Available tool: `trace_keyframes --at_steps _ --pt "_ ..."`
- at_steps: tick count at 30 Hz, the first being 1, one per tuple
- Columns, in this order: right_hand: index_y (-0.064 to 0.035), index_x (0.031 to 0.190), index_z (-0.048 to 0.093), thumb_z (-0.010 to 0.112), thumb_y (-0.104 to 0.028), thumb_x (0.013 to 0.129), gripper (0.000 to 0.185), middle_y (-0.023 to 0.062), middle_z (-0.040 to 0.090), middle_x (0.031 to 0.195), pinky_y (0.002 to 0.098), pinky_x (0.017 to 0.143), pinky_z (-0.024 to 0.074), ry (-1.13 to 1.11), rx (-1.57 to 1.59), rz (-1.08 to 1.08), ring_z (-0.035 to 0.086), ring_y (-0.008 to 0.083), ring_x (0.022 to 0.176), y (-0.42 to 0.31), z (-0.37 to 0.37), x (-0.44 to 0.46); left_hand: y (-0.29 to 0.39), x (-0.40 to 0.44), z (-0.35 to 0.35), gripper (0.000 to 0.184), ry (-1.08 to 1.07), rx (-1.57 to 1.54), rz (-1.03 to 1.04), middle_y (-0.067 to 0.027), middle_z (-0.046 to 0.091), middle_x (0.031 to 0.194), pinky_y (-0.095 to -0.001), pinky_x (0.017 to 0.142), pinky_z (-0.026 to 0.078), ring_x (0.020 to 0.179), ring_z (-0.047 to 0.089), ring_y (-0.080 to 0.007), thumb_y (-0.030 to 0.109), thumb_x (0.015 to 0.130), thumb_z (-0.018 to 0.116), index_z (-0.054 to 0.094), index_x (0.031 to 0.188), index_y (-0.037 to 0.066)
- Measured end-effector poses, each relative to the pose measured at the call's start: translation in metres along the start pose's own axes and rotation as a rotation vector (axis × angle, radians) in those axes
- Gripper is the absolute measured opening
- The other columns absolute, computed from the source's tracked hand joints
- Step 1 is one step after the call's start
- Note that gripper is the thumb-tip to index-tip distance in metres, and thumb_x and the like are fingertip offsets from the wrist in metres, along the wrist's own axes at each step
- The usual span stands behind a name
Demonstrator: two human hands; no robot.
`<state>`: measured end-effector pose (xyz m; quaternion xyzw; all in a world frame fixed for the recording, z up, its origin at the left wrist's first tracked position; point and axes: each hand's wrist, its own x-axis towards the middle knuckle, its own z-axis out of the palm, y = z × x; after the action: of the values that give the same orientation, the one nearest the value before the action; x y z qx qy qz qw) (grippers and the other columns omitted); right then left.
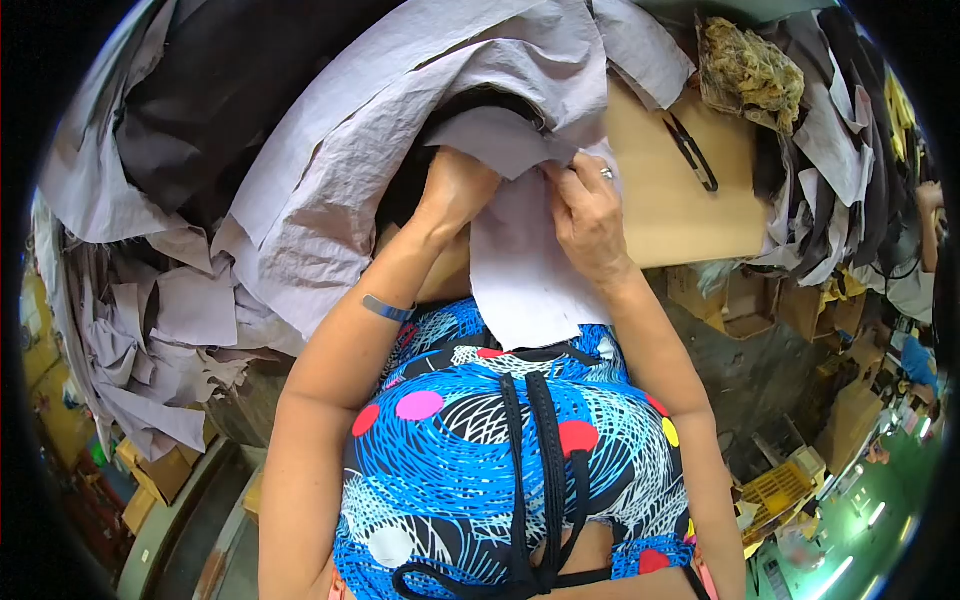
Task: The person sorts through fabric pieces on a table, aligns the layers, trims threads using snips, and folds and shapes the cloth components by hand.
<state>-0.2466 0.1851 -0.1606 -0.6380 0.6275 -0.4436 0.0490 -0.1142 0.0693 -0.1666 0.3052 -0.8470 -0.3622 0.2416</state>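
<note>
A large pale lilac-grey cloth (350,150) lies heaped and curved before me, its darker underside showing in the fold. My left hand (460,185) is tucked under a turned-up grey flap (495,140) of fabric, and its fingers are hidden there. Facing it, my right hand (590,215), with a ring on one finger, pinches the fabric's edge between thumb and fingers. A pale strip of cloth (520,270) hangs between my hands down to my lap.
Right of my hands, a slim black tool (691,152), perhaps thread snips, lies on a tan board (690,220). Behind it sits a plastic bag (750,75) of yellowish material. Cloth pieces pile up at left (190,310) and right (835,130). Another person's arm (929,225) shows far right.
</note>
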Motion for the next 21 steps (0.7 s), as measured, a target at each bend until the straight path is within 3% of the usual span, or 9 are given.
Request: trace_keyframes --at_steps 3,8,12,16,21 --pt "0.0020 0.079 0.058 0.054 0.004 0.066 0.013 0.0157 0.056 0.098 0.0379 0.080 0.0426 -0.044 -0.140 -0.053 0.052 0.0309 0.087 0.009 0.008 0.000 -0.009 0.003 -0.002 0.025 -0.012 0.177 0.178 -0.0142 0.059 0.100 -0.0324 0.082 0.045 0.093 0.057 -0.0206 0.006 0.079 0.054 0.057 0.104 0.001" --pt "0.0019 0.079 0.059 0.053 -0.002 0.068 0.013 0.0168 0.055 0.105 0.0384 0.080 0.0430 -0.089 -0.210 -0.146 0.052 0.0295 0.089 0.017 0.009 0.001 0.001 0.000 0.004 0.031 0.056 -0.764 -0.342 -0.0159 0.056 0.107 -0.0335 0.088 0.043 0.099 0.055 -0.0228 0.010 0.083 0.043 0.053 0.109 -0.003" --pt "0.0009 0.078 0.059 0.052 -0.007 0.069 0.014 0.0152 0.054 0.108 0.0384 0.080 0.0428 -0.132 -0.307 -0.179 0.052 0.0275 0.091 0.015 0.008 0.003 -0.003 -0.003 0.011 0.037 0.134 -1.181 -0.511 -0.0174 0.054 0.113 -0.0343 0.093 0.041 0.104 0.053 -0.0246 0.013 0.086 0.033 0.050 0.113 -0.006" --pt "0.0003 0.079 0.060 0.051 -0.008 0.069 0.015 0.0130 0.054 0.108 0.0381 0.081 0.0425 -0.141 -0.358 -0.196 0.052 0.0267 0.091 0.012 0.009 0.003 -0.005 -0.003 0.015 0.045 0.177 -1.320 -0.544 -0.0188 0.051 0.119 -0.0351 0.098 0.039 0.109 0.051 -0.0263 0.016 0.089 0.024 0.047 0.118 -0.009" --pt "-0.0004 0.078 0.059 0.051 -0.007 0.069 0.014 0.0121 0.052 0.104 0.0374 0.079 0.0433 -0.198 -0.376 -0.194 0.052 0.0268 0.090 0.009 0.005 0.008 0.004 -0.004 0.009 0.036 0.157 -1.272 -0.517 -0.0179 0.056 0.111 -0.0348 0.091 0.042 0.102 0.055 -0.0255 0.013 0.085 0.035 0.052 0.110 -0.007"
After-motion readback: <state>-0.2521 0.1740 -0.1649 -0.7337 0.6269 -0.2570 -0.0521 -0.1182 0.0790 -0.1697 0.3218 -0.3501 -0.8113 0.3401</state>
